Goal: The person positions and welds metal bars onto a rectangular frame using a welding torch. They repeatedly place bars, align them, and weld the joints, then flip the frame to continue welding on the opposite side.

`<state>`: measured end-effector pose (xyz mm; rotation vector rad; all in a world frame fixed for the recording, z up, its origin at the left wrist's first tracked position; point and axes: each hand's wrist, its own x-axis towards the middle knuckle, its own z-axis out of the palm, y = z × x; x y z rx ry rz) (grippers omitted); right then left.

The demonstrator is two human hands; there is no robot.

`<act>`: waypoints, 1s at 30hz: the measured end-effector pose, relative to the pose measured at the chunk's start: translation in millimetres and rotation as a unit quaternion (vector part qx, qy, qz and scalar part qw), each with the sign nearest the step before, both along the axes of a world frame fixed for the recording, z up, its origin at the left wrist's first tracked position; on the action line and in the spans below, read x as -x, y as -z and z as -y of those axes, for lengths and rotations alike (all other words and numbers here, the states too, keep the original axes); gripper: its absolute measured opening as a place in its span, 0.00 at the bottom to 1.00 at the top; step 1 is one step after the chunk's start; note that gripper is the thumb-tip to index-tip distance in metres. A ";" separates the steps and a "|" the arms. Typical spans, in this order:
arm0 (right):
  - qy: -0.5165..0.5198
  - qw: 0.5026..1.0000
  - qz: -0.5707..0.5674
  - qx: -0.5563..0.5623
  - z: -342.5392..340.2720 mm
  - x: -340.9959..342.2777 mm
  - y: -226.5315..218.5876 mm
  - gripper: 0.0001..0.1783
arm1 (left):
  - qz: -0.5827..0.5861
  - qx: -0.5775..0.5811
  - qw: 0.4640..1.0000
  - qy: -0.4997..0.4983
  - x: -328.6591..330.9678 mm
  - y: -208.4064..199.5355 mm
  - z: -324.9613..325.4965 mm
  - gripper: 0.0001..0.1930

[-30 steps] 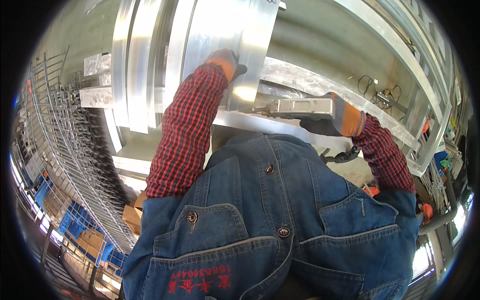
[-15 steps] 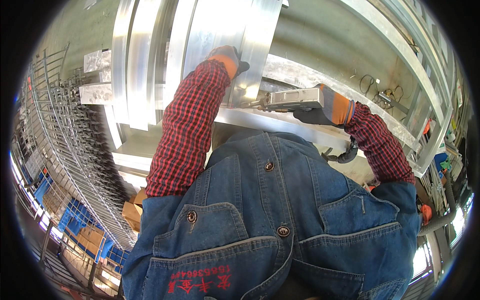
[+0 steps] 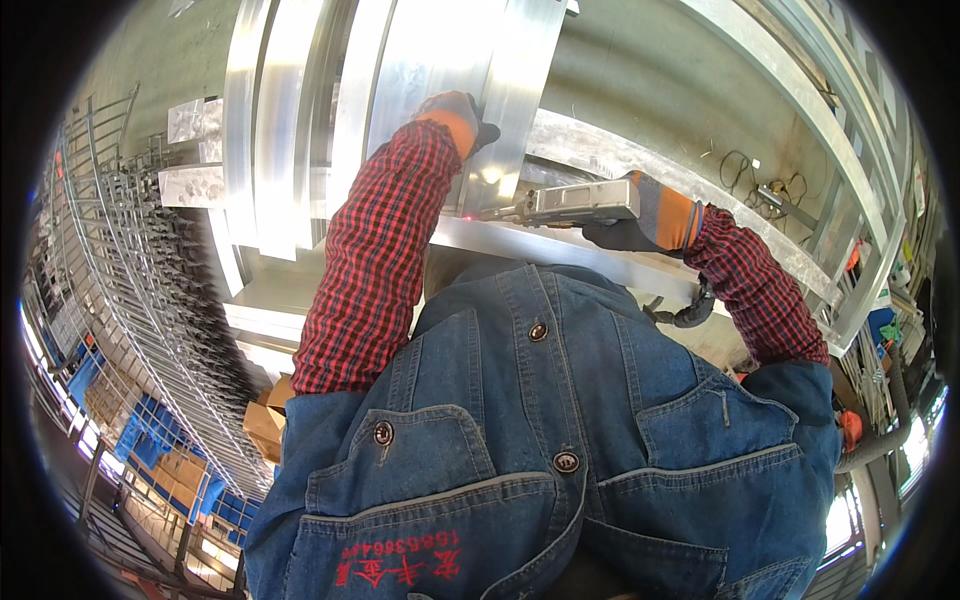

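Note:
My left hand [image 3: 452, 116], in a grey and orange glove, is closed at the fold of a wide shiny metal panel [image 3: 520, 75]. Its fingertips are partly hidden; the thumb points right. My gloved right hand [image 3: 648, 215] is wrapped round the rear of a silver, boxy handheld laser welding gun [image 3: 585, 203]. The gun's narrow nozzle points left at the panel's near end, where it meets a metal crossbar [image 3: 560, 255]. A small red spot glows just beyond the nozzle, below my left hand. Whether the tip touches the metal, I cannot tell.
Long metal strips [image 3: 290, 130] lie side by side at the left. Metal frames [image 3: 790, 75] stand at the right. A dark hose [image 3: 690, 312] hangs below my right forearm. Wire racks [image 3: 120, 270] and a cardboard box [image 3: 266, 420] are at the far left.
My right hand and the welding gun have shifted slightly left. The red spot by the nozzle shows more clearly now. My left hand stays in place on the panel.

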<state>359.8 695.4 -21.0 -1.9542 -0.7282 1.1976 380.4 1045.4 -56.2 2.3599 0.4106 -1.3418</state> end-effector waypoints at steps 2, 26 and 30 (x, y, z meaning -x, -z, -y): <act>-0.007 1.000 0.000 -0.003 -0.3 0.0 1.5 0.11 | 0.000 0.003 1.000 0.002 -0.7 0.5 0.1 0.31; -0.028 0.997 -0.073 0.006 -23.9 -7.7 -40.1 0.12 | 0.039 -0.008 0.999 0.004 3.4 26.1 -7.2 0.31; -0.029 0.996 -0.077 0.017 -26.4 -8.1 -44.7 0.11 | 0.034 0.010 0.999 -0.022 4.4 25.7 -8.9 0.31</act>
